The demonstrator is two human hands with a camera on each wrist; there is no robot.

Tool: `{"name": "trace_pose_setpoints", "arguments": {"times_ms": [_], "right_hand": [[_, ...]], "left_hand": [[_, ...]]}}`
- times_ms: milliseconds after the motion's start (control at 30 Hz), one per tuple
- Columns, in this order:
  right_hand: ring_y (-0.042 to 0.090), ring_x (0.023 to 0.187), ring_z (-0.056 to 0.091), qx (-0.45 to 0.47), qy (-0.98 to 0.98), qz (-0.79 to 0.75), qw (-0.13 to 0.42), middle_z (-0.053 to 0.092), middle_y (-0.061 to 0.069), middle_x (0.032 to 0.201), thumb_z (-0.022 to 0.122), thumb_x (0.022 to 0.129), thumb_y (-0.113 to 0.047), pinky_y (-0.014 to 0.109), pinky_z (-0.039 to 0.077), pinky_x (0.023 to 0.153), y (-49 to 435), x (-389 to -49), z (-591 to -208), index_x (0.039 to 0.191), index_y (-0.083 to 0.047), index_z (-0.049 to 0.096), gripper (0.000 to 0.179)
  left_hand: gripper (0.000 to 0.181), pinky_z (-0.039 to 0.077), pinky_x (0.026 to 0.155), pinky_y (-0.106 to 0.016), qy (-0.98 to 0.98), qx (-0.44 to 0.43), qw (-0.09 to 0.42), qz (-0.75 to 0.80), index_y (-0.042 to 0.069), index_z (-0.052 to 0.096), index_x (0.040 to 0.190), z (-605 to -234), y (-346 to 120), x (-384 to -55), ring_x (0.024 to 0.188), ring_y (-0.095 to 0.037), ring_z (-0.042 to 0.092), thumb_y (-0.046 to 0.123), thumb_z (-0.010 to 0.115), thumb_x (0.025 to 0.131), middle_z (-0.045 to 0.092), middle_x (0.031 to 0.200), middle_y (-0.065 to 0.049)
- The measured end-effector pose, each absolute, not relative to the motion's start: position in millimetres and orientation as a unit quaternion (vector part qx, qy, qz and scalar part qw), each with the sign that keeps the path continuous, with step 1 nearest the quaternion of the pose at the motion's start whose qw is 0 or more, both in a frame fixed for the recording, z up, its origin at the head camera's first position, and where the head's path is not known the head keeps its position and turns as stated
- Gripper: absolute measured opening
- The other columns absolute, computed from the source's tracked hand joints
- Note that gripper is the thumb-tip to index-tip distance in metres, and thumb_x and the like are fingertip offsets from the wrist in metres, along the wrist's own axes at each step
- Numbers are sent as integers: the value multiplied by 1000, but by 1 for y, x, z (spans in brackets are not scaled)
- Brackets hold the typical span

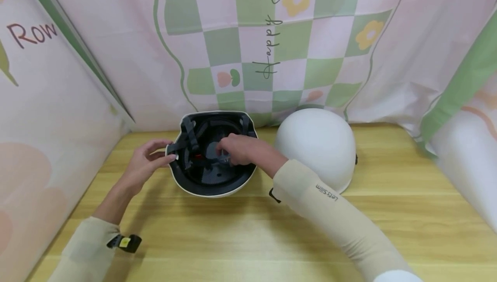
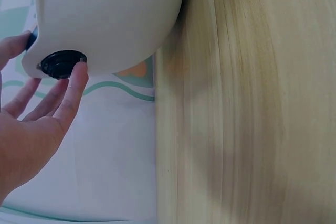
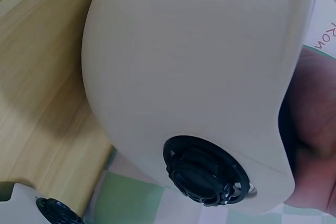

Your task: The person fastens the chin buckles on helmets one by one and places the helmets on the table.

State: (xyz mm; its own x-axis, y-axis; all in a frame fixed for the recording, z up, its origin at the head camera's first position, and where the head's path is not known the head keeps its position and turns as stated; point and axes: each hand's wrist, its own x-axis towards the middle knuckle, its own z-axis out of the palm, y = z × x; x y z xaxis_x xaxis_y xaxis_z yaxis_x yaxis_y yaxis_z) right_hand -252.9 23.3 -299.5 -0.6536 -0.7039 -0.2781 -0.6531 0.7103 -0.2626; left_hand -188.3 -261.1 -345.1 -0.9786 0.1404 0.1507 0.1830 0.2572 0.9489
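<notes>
An upturned white helmet [image 1: 217,195] rests on the table, its black lining [image 1: 211,178] and straps [image 1: 191,133] facing up. My left hand [image 1: 145,165] grips its left edge, thumb over the rim. In the left wrist view, the fingers [image 2: 79,77] of that hand touch the round black knob [image 2: 60,64] on the shell. Bent fingers of my right hand [image 1: 242,148] reach inside the helmet, beside a small clear piece [image 1: 224,159]; I cannot tell whether they hold it. In the right wrist view, the shell hides most of this hand, and another black knob [image 3: 205,171] shows.
A second white helmet [image 1: 314,144] stands dome up on the right, close behind my right forearm. Wood-grain table [image 1: 217,239] lies under both helmets. A patterned curtain [image 1: 256,40] hangs along the back edge, with more cloth on both sides.
</notes>
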Motion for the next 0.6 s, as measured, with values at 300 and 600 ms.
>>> {"name": "trace_pose_setpoints", "arguments": {"times_ms": [300, 600], "right_hand": [[16, 101, 68, -365, 909, -88, 183, 72, 0, 109, 76, 93, -2, 35, 55, 93, 25, -252, -303, 135, -16, 67, 45], [15, 96, 69, -383, 902, -102, 170, 73, -2, 102, 76, 91, 0, 34, 56, 90, 29, -251, -304, 131, -16, 69, 43]], "left_hand": [[35, 58, 82, -23, -789, -104, 19, -605, 1, 60, 129, -344, -260, -188, 98, -5, 68, 7, 73, 97, 63, 121, 10], [40, 58, 83, -24, -800, -99, 18, -591, -5, 57, 133, -343, -259, -188, 99, -4, 68, 7, 72, 98, 62, 122, 9]]}}
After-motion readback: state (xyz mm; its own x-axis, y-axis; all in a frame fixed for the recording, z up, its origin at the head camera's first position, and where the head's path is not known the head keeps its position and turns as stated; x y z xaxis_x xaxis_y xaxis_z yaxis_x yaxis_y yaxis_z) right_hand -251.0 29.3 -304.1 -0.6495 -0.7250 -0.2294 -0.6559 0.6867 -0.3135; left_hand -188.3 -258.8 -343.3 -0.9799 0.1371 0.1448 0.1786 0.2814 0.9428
